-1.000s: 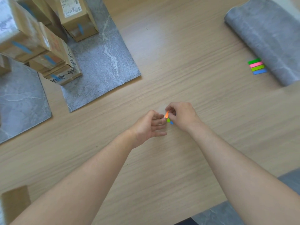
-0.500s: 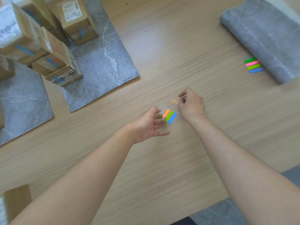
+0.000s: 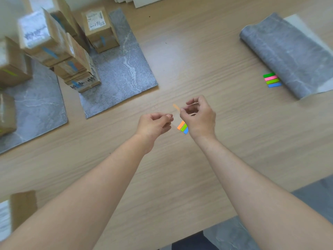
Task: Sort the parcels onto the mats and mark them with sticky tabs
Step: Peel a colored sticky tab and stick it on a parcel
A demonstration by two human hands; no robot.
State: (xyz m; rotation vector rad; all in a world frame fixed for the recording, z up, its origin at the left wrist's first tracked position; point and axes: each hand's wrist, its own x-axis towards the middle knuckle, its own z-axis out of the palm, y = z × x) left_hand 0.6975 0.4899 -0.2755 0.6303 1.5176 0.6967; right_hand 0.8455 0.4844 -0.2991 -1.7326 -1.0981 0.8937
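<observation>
Closest to you, a brown parcel (image 3: 22, 207) sits at the lower left edge of the desk (image 3: 180, 177), not yet on any mat. Out past your forearms, your left hand (image 3: 155, 123) has its fingers curled and appears to pinch the clear edge of the tab pad (image 3: 182, 127), whose orange, green and blue strips hang just under your right wrist. Your right hand (image 3: 200, 114) pinches the orange tab (image 3: 176, 107) between thumb and forefinger, the other fingers loosely curled. A second ago both hands were pressed together at the pad, working that strip loose. Now it is peeled clean off and held up, apart from the pad, so the peel looks done and the tab is ready to go on a parcel. Beyond, the stacked parcels (image 3: 79, 69) on the grey mat (image 3: 126, 73) already carry blue tabs, and one on the left mat (image 3: 36, 109) shows green. Farther right, a second pad (image 3: 271, 80) lies against the rolled mat (image 3: 288, 51).
</observation>
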